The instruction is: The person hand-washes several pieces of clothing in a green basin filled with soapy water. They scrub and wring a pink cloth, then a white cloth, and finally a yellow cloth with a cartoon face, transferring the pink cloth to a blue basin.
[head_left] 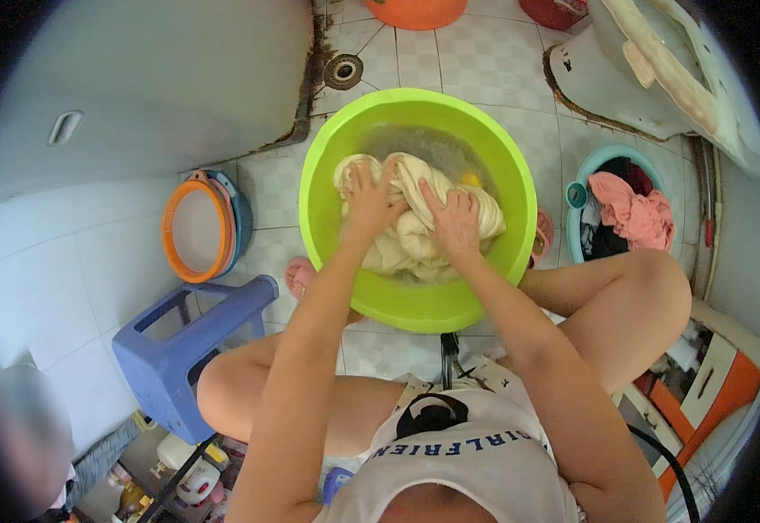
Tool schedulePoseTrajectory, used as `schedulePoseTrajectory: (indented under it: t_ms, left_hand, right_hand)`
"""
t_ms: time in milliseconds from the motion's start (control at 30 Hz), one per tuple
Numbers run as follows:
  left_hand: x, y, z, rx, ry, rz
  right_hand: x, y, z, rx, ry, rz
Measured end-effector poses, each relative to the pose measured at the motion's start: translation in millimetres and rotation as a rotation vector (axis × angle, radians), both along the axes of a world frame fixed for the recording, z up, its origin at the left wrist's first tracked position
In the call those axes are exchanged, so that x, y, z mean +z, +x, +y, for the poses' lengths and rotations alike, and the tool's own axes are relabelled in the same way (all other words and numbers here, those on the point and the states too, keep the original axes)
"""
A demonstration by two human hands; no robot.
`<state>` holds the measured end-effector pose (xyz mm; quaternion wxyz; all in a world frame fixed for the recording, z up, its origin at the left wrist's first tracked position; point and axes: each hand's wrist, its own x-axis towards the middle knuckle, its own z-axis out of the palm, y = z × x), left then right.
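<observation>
A large cream cloth (410, 235) lies bunched and folded in water inside a bright green basin (419, 314). My left hand (369, 205) presses on the cloth's left part, its fingers spread over the folds. On the right part of the cloth rests my right hand (456, 218), fingers apart and the index stretched forward. A twisted fold runs between both hands. Cloudy water shows at the basin's far side, and a small yellow thing (471, 179) sits at the cloth's far right edge.
Left of the basin lean stacked orange and blue basins (170, 228), with a blue plastic stool (157, 370) nearer me. A light blue tub (574, 228) of clothes stands to the right. Beyond are a floor drain (343, 71), an orange container (416, 10) and a toilet (602, 83).
</observation>
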<state>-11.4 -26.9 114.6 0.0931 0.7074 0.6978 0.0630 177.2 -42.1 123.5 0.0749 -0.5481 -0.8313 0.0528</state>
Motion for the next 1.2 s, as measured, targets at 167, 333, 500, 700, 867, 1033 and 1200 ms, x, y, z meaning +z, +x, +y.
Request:
schedulePoseTrajectory:
  t_ms: [167, 333, 500, 700, 867, 1033, 1200]
  left_hand:
    - [-55, 28, 14, 0.117, -0.108, 0.116]
    - [-102, 18, 31, 0.16, -0.056, 0.254]
    - [-26, 12, 86, 0.057, -0.586, -0.075]
    - [-88, -54, 73, 0.299, -0.22, -0.642]
    - [-45, -41, 61, 0.54, -0.668, -1.105]
    - [-19, 42, -16, 0.14, -0.246, -0.273]
    - [-33, 53, -16, 0.168, -0.043, -0.217]
  right_hand:
    - [-15, -19, 49, -0.096, -0.252, -0.098]
    - [-66, -48, 86, -0.169, -0.39, 0.023]
    - [-46, -34, 118, -0.285, -0.66, 0.116]
    - [-16, -2, 163, -0.19, -0.709, 0.575]
    - [-7, 46, 132, -0.279, -0.782, 0.671]
    - [13, 35, 47, -0.272, -0.532, 0.407]
    - [3, 6, 12, -0.127, -0.314, 0.079]
